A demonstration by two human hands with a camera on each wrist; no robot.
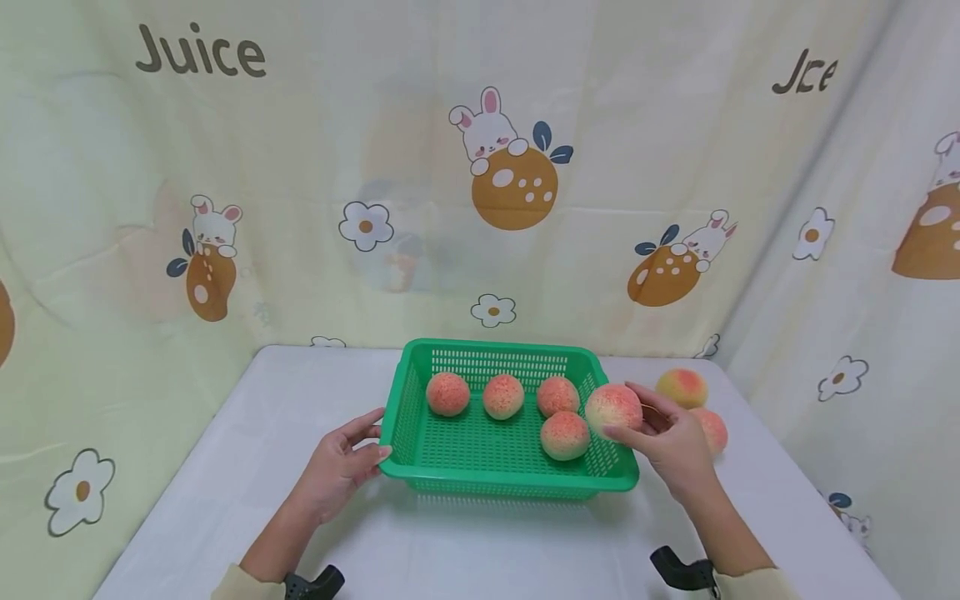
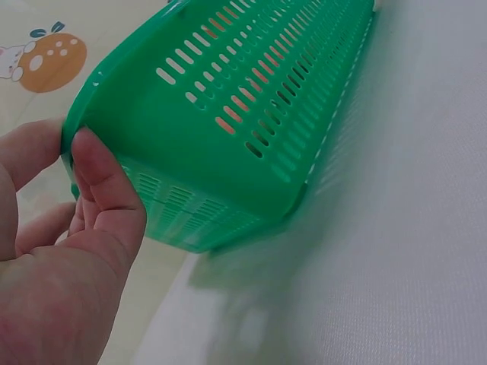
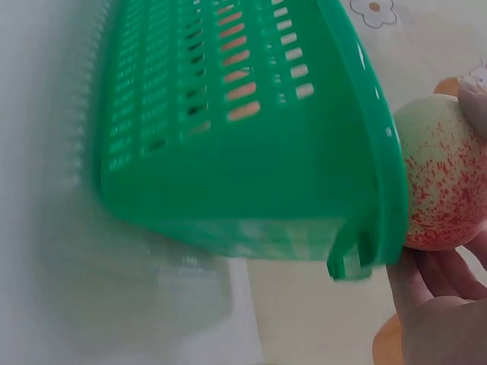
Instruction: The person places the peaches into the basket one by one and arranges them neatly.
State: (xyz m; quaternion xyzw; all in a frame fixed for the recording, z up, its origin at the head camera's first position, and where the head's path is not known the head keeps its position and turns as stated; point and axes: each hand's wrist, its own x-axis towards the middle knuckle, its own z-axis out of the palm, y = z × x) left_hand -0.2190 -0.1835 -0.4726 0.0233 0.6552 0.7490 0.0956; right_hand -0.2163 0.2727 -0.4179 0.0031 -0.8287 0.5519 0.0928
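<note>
A green plastic basket (image 1: 480,478) stands on the white table with several pink-speckled peaches (image 1: 503,397) inside. At its left end, my left hand (image 1: 341,467) pinches the rim; in the left wrist view, thumb and fingers meet the basket's edge (image 2: 91,87). My right hand (image 1: 671,442) grips another peach (image 1: 613,408) between thumb and fingers, over the basket's right rim. From the right wrist, this peach (image 3: 441,171) appears pale on one side and red-speckled on the other, close beside the green rim (image 3: 373,99).
Two more peaches lie on the table right of the basket: a yellow-red one (image 1: 682,387) farther back and a pink one (image 1: 710,430) partly hidden behind my right hand. A printed curtain (image 1: 420,50) hangs behind the white table (image 1: 480,550) and along its sides.
</note>
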